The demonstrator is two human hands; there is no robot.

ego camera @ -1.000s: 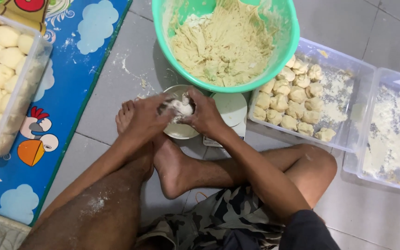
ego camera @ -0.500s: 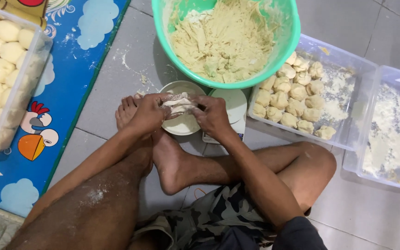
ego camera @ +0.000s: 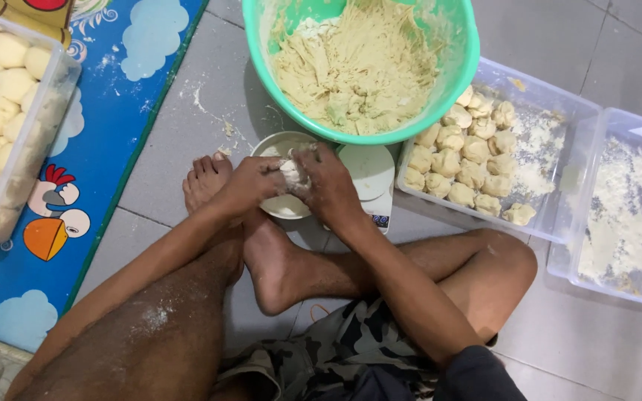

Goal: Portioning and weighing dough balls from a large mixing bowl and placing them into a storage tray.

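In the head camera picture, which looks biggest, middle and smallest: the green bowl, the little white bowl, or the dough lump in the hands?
1. Green bowl
2. White bowl
3. Dough lump, pressed between the left hand and right hand

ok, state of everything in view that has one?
left hand: closed on dough piece
right hand: closed on dough piece
dough piece: held between both hands
green bowl: holds loose dough
small bowl: under the hands
clear tray: partly filled with rough lumps
left tub: full of smooth balls
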